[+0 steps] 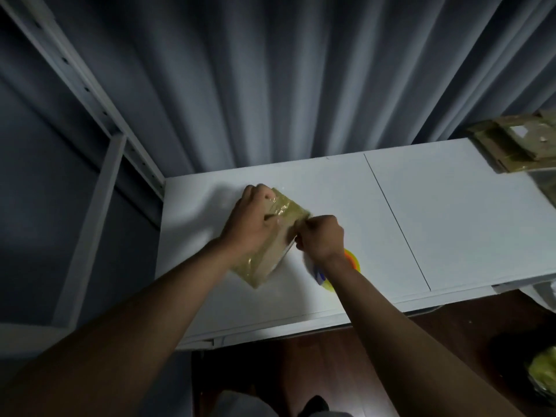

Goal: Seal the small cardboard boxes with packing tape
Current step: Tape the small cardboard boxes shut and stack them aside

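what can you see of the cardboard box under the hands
The cardboard box is small, flat and brown, lying at an angle on the white table. Glossy clear tape wraps its far end, and more shiny film shows at its near corner. The left hand presses down on its top, fingers curled over the far edge. The right hand has its grip pinched at the box's right edge, seemingly on tape there.

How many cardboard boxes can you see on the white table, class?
2, possibly more. One cardboard box lies near the table's left end under both hands. A taped box pile sits at the far right corner; it may hold several, and the frame edge crops it.
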